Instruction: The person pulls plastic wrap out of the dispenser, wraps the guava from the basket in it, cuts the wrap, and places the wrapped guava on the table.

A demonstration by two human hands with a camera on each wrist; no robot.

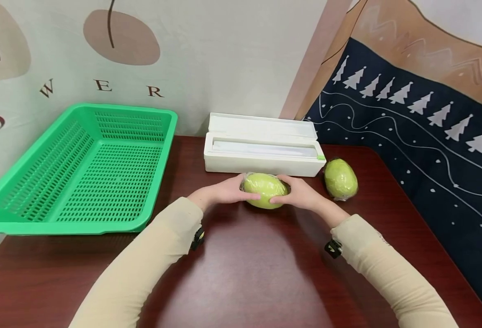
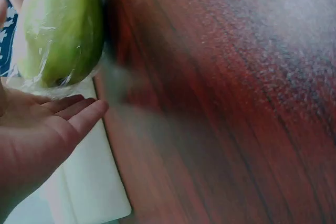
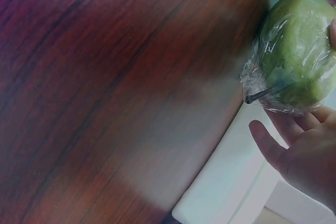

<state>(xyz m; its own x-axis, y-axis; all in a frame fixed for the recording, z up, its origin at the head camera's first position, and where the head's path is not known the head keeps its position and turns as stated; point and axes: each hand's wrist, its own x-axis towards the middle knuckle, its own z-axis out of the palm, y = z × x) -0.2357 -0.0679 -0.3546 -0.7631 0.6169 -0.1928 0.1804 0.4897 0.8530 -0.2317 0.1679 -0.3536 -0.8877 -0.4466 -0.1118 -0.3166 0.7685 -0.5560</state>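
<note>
A green pear [image 1: 265, 190] wrapped in clear plastic film is held between both hands over the table, in front of the white box. My left hand [image 1: 229, 190] grips its left end, the thumb lying across the near side. From the other end my right hand [image 1: 303, 194] holds it, also with the thumb in front. The right wrist view shows the dark stem [image 3: 262, 94] under crinkled film, close to the right palm. In the left wrist view, the rounded end of the pear [image 2: 65, 30] is above the left fingers [image 2: 86, 114].
Behind the hands, a white cling film box [image 1: 263, 159] stands with its lid raised. A second wrapped pear [image 1: 341, 179] lies to its right. On the left is a green plastic basket [image 1: 144, 223]. Printed cloths [image 1: 241, 59] hang behind the dark red wooden table [image 1: 241, 282].
</note>
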